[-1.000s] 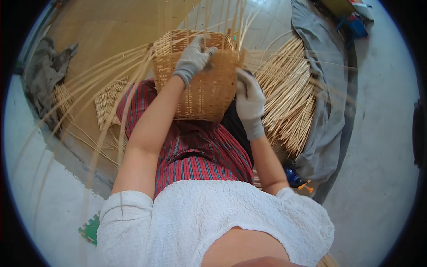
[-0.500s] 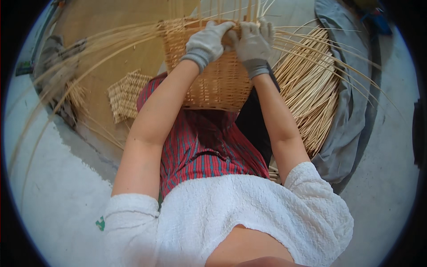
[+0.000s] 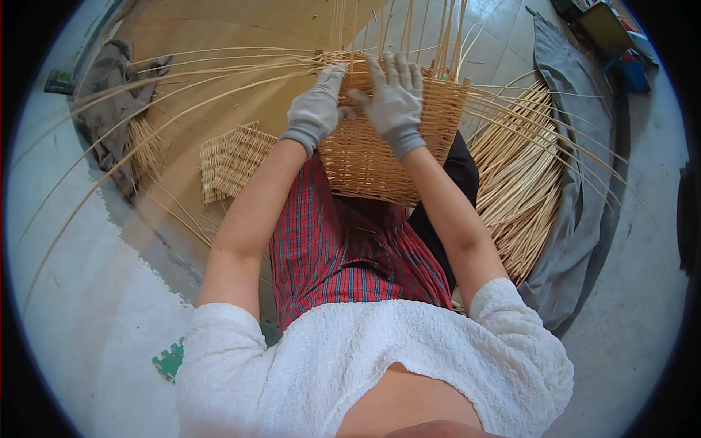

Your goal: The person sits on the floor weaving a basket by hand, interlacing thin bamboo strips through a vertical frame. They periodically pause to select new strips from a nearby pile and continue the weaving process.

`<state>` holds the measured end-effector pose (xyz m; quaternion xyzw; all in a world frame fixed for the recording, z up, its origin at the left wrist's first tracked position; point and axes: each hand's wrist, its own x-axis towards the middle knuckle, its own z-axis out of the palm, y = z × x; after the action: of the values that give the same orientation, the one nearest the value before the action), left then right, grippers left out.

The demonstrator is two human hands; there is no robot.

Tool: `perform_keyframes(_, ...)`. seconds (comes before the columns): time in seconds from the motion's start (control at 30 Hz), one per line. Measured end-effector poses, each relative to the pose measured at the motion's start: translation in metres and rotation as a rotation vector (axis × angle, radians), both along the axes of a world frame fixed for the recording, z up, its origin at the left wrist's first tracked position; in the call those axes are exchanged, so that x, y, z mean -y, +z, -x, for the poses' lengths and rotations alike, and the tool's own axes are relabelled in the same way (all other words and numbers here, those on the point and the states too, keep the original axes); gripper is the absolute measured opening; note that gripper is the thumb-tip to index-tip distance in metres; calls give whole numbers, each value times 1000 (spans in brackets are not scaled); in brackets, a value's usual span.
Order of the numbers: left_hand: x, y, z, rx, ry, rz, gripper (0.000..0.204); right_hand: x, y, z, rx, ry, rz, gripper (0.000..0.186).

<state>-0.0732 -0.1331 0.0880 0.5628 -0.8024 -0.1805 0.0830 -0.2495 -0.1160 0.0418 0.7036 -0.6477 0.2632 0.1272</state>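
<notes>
A half-woven wicker basket (image 3: 369,168) stands tilted over my lap, with tall upright stakes (image 3: 409,29) rising from its far rim. Long loose weavers (image 3: 219,71) fan out from its left side, and others (image 3: 540,142) stretch off to the right. My left hand (image 3: 315,108), in a pale work glove with a grey cuff, lies along the basket's left edge near the rim, fingers stretched upward and thumb apart. On the near wall just below the rim, my gloved right hand (image 3: 396,98) rests with its fingers spread. Neither hand is closed round anything visible.
Bundled split canes (image 3: 518,190) lie on a grey cloth (image 3: 566,175) at right. Two small woven pieces (image 3: 237,160) sit on the brown board (image 3: 182,197) at left, beside a dark cloth (image 3: 106,109) and more canes (image 3: 144,150). A blue object (image 3: 634,73) stands far right.
Both hands have loosened from the rim; the right has slid left and spread its fingers on the wall. The basket's right side shows more, and the view has shifted slightly.
</notes>
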Motion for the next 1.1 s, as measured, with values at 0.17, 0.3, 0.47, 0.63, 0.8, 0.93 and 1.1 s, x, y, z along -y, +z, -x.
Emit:
perform_keyframes(0.17, -4, 14, -6, 139, -25, -35, 76, -3, 0, -22, -36, -63, -38, 72)
perform_keyframes(0.3, -1, -9, -20, 85, -107, 222, 62, -9, 19, -25, 4, -53, -148, 54)
perform_keyframes(0.47, -1, 2, -7, 87, -71, 82, 69, 1, 13, -17, -28, -61, -214, 50)
perform_keyframes(0.63, -34, -57, -31, -364, -55, 469, 81, -42, -20, -5, -69, 48, -81, 70)
perform_keyframes(0.8, -41, -123, -56, -686, 279, -22, 59, -144, -57, -10, -12, 189, -395, 78)
perform_keyframes(0.93, -47, -118, -45, -502, 305, -6, 52, -183, -61, 4, 269, 49, -340, 81)
perform_keyframes(1.1, -39, -125, -42, -568, 332, 10, 50, -162, -72, 58, 564, -358, 102, 79)
